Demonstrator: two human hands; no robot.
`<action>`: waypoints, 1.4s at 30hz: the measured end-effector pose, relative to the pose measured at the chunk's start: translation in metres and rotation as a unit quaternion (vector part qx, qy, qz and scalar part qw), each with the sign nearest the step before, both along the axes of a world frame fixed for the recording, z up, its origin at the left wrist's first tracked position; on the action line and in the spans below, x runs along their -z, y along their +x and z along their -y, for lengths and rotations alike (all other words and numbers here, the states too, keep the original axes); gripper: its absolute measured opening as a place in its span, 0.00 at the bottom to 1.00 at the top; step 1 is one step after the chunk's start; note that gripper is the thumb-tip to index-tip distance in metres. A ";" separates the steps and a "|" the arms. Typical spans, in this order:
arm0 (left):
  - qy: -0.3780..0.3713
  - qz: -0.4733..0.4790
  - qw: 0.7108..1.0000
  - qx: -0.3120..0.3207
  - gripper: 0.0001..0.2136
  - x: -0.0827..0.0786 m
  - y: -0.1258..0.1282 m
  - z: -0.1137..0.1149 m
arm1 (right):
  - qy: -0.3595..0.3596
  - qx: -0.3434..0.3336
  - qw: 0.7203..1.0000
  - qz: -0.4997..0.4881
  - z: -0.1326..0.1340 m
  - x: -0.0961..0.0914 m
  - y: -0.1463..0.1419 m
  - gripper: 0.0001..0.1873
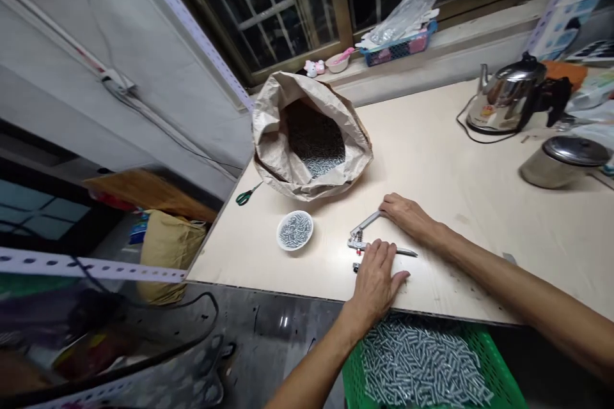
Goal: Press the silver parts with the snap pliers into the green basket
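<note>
A metal lever tool [370, 221] with two long arms and a small spring and red part near its joint lies on the pale table. My right hand [405, 216] has its fingers closed around the end of the upper arm. Across the lower arm lies my left hand [377, 278], fingers stretched out over it and thumb apart. Beside the left fingers sits a small dark metal piece [355, 267], partly covered. To the left stands a white bowl [279, 239] full of small silvery metal pieces [295, 231].
An open sack [268, 121] of metal pieces stands behind the bowl, with green scissors [244, 197] beside it. Below the front table edge is a green crate [501, 370] heaped with silvery pieces. A kettle [499, 102] and a lidded metal pot [551, 166] stand back right.
</note>
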State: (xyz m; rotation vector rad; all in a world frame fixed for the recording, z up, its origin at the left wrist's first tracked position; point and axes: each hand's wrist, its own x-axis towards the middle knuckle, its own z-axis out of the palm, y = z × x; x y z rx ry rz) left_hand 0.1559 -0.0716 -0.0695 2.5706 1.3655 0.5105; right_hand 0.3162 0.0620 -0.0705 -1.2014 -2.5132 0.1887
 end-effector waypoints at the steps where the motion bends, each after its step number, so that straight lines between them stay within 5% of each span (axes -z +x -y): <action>1: 0.008 0.001 1.000 0.002 0.24 -0.002 -0.003 0.001 | -0.002 0.023 1.000 -0.010 0.006 -0.002 -0.001 0.11; 4: 0.070 0.005 0.996 -0.051 0.18 -0.014 -0.031 -0.004 | 0.036 0.029 0.997 -0.062 0.034 -0.008 -0.002 0.11; 7: 0.130 -0.021 0.961 -0.245 0.13 -0.036 -0.084 -0.023 | 0.052 0.013 0.996 -0.077 0.070 -0.006 -0.004 0.14; 9: 0.108 -0.095 0.927 -0.347 0.12 -0.049 -0.121 -0.040 | 0.048 0.022 0.995 -0.082 0.089 0.003 -0.008 0.16; 12: 0.045 -0.184 0.891 -0.413 0.12 -0.059 -0.157 -0.062 | 0.064 0.043 0.993 -0.094 0.105 0.021 -0.014 0.17; 17: 0.001 -0.210 0.882 -0.422 0.12 -0.055 -0.167 -0.075 | 0.084 0.042 0.992 -0.083 0.103 0.035 -0.019 0.14; 23: -0.025 -0.108 0.909 -0.401 0.10 -0.054 -0.179 -0.075 | 0.094 0.042 0.992 -0.069 0.101 0.031 -0.019 0.13; 28: -0.002 -0.091 0.916 -0.391 0.24 -0.031 -0.177 -0.066 | 0.098 0.047 0.992 -0.067 0.101 0.032 -0.021 0.13; 33: -0.023 -0.125 0.932 -0.340 0.21 -0.010 -0.159 -0.061 | 0.106 0.048 0.991 -0.069 0.101 0.035 -0.022 0.14; 42: 0.013 -0.174 0.916 -0.361 0.13 -0.047 -0.165 -0.078 | 0.097 0.046 0.991 -0.080 0.101 0.031 -0.022 0.15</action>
